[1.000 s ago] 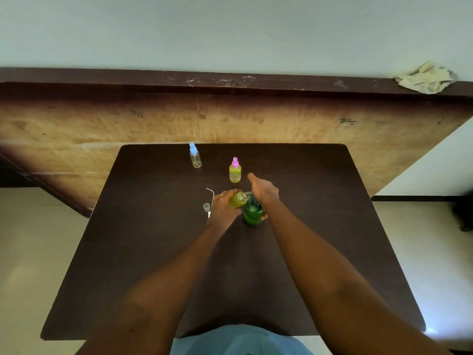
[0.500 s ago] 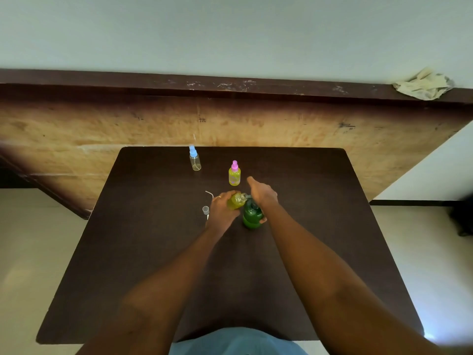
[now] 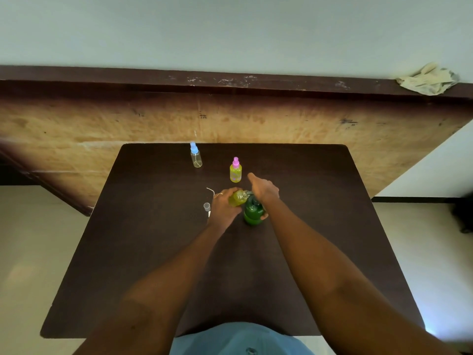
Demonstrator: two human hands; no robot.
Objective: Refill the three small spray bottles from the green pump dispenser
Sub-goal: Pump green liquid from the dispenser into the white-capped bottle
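Refill | left hand (image 3: 224, 210) clamped on small bottle (image 3: 237, 198) | right hand (image 3: 263, 191) clamped round green pump dispenser (image 3: 252, 213) | pump slowly, keep bottle aligned.

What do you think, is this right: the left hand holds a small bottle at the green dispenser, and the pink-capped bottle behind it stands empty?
No: the head view shows the pink-capped bottle full of yellow-green liquid, not empty. The left hand does hold a small bottle at the green dispenser.

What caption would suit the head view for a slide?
Left hand holds an uncapped spray bottle at the green pump dispenser; right hand covers its pump.
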